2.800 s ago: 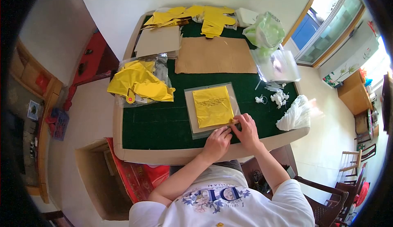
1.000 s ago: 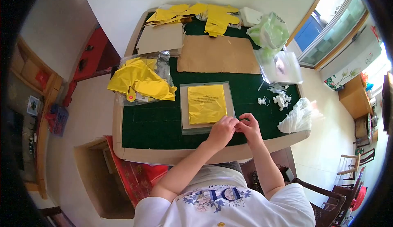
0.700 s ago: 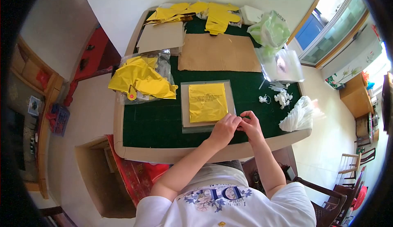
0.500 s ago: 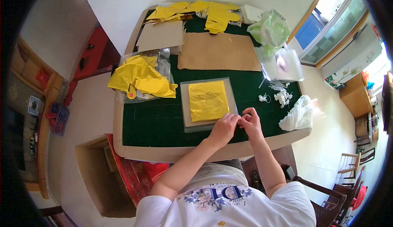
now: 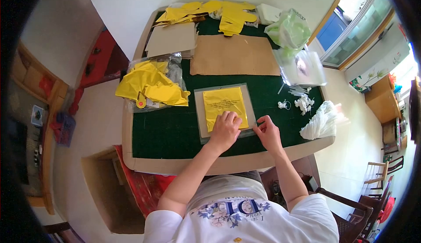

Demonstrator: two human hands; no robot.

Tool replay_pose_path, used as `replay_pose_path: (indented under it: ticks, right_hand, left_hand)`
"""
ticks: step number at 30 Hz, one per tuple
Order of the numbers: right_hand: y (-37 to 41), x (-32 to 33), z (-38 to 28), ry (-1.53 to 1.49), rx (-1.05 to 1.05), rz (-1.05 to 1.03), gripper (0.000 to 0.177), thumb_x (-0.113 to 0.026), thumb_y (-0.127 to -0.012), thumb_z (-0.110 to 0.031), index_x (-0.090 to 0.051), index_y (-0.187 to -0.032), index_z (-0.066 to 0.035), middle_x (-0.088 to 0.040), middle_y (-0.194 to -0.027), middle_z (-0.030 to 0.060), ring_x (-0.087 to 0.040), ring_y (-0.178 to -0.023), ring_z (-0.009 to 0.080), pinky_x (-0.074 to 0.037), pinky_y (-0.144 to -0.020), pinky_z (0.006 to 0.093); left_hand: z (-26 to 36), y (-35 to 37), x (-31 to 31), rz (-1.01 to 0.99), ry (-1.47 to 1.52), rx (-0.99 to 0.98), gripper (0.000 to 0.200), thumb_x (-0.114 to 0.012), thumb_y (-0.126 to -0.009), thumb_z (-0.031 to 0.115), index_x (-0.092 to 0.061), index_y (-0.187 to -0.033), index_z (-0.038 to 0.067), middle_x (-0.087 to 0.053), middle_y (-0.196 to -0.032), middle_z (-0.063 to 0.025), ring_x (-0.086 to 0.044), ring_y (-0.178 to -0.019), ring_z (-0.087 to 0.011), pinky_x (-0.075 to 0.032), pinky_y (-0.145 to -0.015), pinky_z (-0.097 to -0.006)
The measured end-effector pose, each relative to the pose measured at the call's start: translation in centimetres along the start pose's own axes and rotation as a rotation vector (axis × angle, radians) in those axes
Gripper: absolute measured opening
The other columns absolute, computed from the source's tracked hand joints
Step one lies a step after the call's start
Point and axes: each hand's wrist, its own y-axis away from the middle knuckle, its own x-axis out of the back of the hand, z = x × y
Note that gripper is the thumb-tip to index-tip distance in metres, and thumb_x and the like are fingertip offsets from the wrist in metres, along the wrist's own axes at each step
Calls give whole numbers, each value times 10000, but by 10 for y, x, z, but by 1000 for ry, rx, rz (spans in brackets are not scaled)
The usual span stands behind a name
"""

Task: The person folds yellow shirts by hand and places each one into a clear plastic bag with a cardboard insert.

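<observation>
A folded yellow foil piece (image 5: 223, 105) with dark printing lies over a grey-beige card (image 5: 200, 116). Both are inside or on a clear plastic bag (image 5: 205, 140), whose see-through margin shows around the card. My left hand (image 5: 226, 131) is over the lower part of the yellow foil, fingers bent and close together; its fingertips are partly hidden. At the bag's lower right corner, my right hand (image 5: 268, 134) has thumb and fingertips pinched on the edge. Whether anything small is in the left fingers cannot be seen.
Brown cardboard (image 5: 234, 54) and stacked grey cards (image 5: 171, 39) lie behind. At left sits an opened bag of yellow foil (image 5: 153, 83). More yellow foil (image 5: 237, 17) lies at the back. Clear bags (image 5: 307, 70), white string bundles (image 5: 304, 104) and a white strand bundle (image 5: 319, 121) are at right.
My hands were together at the bag's lower right corner and have parted. The left moved left onto the yellow foil; the right stayed near the corner.
</observation>
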Motion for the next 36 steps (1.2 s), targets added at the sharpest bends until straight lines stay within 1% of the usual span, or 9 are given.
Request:
replay_pose_path:
  ticks: [10,12,15,16,17,18,22,30,36]
  right_hand:
    - [-1,-2,-1,2,-16,3,319,-704,-794,-108,-516,-1048,-64,-619,-717,91,-615,-655,260,-484,-606,375]
    - [-2,1,-8,44,-27,17,291,-691,-799,-103,-531,-1038,-60,-610,-743,93,-609,-692,269,-487,-631,384]
    - [2,-4,-4,258,339,107,227,-666,-799,-86,-569,-1004,-66,-594,-802,92,-596,-772,276,-488,-668,384]
    - [6,-6,-6,254,417,59,210,-662,-796,-85,-576,-986,-69,-589,-817,90,-591,-794,277,-488,-681,384]
    - [12,-7,-11,249,492,8,192,-658,-793,-84,-583,-969,-71,-584,-832,87,-586,-817,278,-488,-693,385]
    - [18,-9,-14,243,564,-44,175,-655,-789,-82,-589,-951,-73,-580,-848,85,-581,-840,280,-488,-705,386]
    - [12,-21,-29,274,631,20,99,-667,-788,-96,-584,-834,-67,-551,-792,88,-560,-773,286,-452,-678,399]
    - [-10,-36,-45,461,792,-141,150,-604,-749,-137,-535,-878,-104,-522,-823,46,-546,-842,235,-408,-742,373]
    - [-13,-39,-50,511,807,-104,114,-611,-779,-152,-529,-847,-111,-513,-796,45,-537,-803,234,-398,-739,360]
  left_hand:
    - [7,-5,-9,96,30,40,234,-738,-709,143,-560,-851,89,-530,-948,-60,-521,-943,-260,-430,-800,-402]
    - [12,9,-19,-8,55,28,219,-719,-728,138,-583,-887,75,-547,-961,-74,-533,-966,-269,-440,-840,-410]
    - [28,35,-16,-66,82,-24,254,-690,-761,141,-611,-980,41,-575,-1037,-108,-540,-1048,-288,-437,-930,-413]
    - [34,45,-12,-70,91,-42,278,-680,-772,143,-619,-1018,27,-585,-1071,-121,-541,-1083,-295,-433,-964,-411]
    - [37,54,-9,-107,61,-36,384,-664,-802,177,-600,-1128,-14,-562,-1215,-161,-495,-1206,-310,-386,-1046,-412]
    - [39,61,-7,-91,53,0,389,-659,-811,187,-596,-1135,-18,-554,-1233,-167,-487,-1219,-311,-382,-1049,-417]
    - [36,78,-3,-64,19,55,418,-635,-845,238,-577,-1161,-30,-535,-1275,-186,-461,-1256,-317,-364,-1060,-439]
    - [35,78,-5,-82,-21,35,422,-617,-861,272,-579,-1163,-21,-544,-1253,-183,-469,-1239,-309,-367,-1048,-475]
    - [33,79,-3,-113,-34,29,428,-608,-865,292,-582,-1175,-3,-552,-1242,-173,-471,-1235,-303,-346,-1055,-500]
